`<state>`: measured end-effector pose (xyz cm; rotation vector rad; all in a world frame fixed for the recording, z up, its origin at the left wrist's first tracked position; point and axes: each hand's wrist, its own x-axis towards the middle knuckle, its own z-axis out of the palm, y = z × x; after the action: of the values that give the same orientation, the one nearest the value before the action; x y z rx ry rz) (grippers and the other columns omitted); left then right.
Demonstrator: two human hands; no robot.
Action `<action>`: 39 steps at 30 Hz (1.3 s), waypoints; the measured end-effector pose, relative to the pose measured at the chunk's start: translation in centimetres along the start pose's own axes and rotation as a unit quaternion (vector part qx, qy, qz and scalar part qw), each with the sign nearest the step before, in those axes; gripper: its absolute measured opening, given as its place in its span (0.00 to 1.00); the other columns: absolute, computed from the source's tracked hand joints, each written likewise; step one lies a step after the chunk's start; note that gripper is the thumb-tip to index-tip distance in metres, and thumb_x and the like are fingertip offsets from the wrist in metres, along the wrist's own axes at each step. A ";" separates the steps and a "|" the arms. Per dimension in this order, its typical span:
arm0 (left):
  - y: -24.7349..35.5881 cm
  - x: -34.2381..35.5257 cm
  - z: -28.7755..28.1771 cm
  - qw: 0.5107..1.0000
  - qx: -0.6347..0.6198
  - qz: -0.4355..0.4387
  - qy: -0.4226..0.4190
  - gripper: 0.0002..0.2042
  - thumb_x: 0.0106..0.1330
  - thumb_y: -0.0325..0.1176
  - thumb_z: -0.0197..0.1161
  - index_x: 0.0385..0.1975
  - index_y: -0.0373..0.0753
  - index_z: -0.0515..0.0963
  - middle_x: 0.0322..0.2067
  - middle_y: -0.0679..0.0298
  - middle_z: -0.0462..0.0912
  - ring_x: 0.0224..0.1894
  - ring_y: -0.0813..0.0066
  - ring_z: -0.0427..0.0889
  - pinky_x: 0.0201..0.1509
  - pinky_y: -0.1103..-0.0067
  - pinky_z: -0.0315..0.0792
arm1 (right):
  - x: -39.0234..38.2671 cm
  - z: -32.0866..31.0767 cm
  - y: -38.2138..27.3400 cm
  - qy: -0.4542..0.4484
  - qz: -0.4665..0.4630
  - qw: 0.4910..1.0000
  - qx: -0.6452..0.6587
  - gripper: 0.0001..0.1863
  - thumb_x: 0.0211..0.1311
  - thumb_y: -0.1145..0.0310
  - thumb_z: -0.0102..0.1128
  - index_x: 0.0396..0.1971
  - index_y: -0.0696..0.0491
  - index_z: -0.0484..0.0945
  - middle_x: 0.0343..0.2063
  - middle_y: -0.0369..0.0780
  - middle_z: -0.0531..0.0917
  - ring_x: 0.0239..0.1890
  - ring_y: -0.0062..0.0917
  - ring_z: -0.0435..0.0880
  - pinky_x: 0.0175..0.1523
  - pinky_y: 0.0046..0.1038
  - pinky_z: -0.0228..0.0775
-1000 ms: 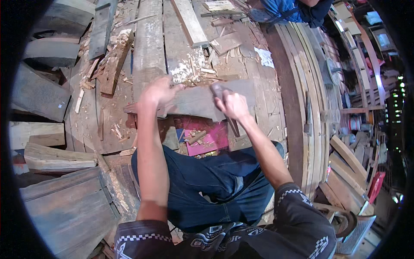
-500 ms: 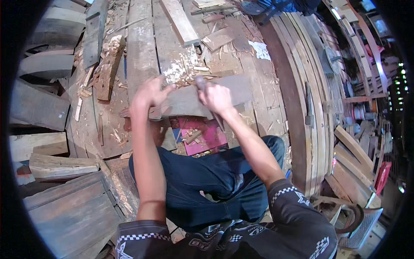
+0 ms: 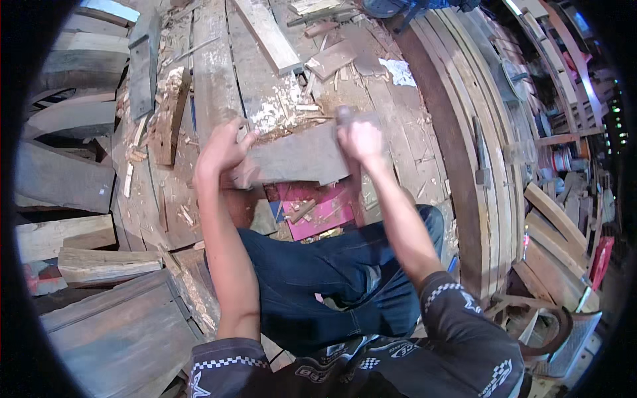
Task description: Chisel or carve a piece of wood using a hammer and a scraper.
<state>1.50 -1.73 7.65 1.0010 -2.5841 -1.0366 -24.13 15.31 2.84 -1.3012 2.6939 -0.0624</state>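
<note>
A weathered grey board (image 3: 298,156) lies crosswise in front of my knees, its near edge above a pink sheet (image 3: 312,225). My left hand (image 3: 222,147) is closed around the board's left end, thumb toward the far edge. My right hand (image 3: 363,141) grips a hand tool (image 3: 355,189) over the board's right end. A blurred grey end of the tool sticks out past my fist, and a long dark part runs back toward my lap. Motion blur hides its exact kind.
Pale shavings (image 3: 282,106) lie just beyond the board. Farther off are a long plank (image 3: 269,36) and a rough block (image 3: 169,123). Curved timbers (image 3: 70,119) are stacked at left. On the thick beams (image 3: 464,132) at right rests a hammer-like tool (image 3: 481,152).
My right hand and its tool have moved right, toward the board's right end. My left hand stays at the left end. The whole view has shifted slightly.
</note>
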 end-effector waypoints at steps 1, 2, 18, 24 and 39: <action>-0.2 -0.1 0.1 1.000 0.017 -0.011 -0.003 0.21 0.62 0.42 0.59 0.46 0.31 0.74 0.43 0.43 0.78 0.47 0.50 0.77 0.50 0.66 0.70 | -1.4 -0.6 -3.2 -0.020 -0.034 0.999 0.028 0.23 0.60 0.54 0.45 0.20 0.56 0.81 0.22 0.51 0.82 0.26 0.43 0.83 0.37 0.40 0.76; 0.4 0.1 0.1 0.999 0.032 -0.015 -0.006 0.21 0.63 0.42 0.59 0.48 0.31 0.73 0.45 0.44 0.77 0.48 0.55 0.78 0.50 0.68 0.72 | -2.3 0.5 -4.8 0.032 -0.101 0.992 0.064 0.21 0.59 0.56 0.47 0.20 0.56 0.80 0.20 0.50 0.81 0.25 0.43 0.83 0.37 0.40 0.76; 1.5 0.5 -0.6 0.999 0.034 -0.004 0.006 0.17 0.64 0.41 0.58 0.42 0.32 0.76 0.41 0.48 0.79 0.43 0.56 0.79 0.46 0.70 0.72 | 1.9 -0.4 4.5 0.017 0.008 1.000 0.021 0.25 0.56 0.47 0.51 0.26 0.57 0.80 0.27 0.52 0.82 0.32 0.46 0.83 0.40 0.45 0.75; 12.0 -1.8 -0.7 0.979 -0.137 0.151 -0.028 0.09 0.59 0.35 0.61 0.28 0.35 0.78 0.26 0.57 0.78 0.31 0.64 0.77 0.38 0.74 0.70 | -0.5 -0.4 0.3 0.105 -0.129 0.985 0.056 0.18 0.56 0.55 0.52 0.30 0.57 0.77 0.24 0.49 0.81 0.26 0.45 0.81 0.35 0.45 0.74; 42.7 -22.3 4.3 0.625 -0.365 0.627 -0.288 0.06 0.54 0.35 0.65 0.29 0.43 0.80 0.36 0.65 0.74 0.40 0.65 0.66 0.46 0.70 0.60 | -1.3 -0.6 0.2 0.053 -0.103 0.992 0.048 0.19 0.54 0.53 0.55 0.30 0.54 0.83 0.31 0.48 0.83 0.36 0.41 0.84 0.44 0.40 0.75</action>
<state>-5.62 37.70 34.69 -1.3467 -1.8807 -1.6539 -23.57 16.38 3.54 -1.5808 2.5932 -0.2882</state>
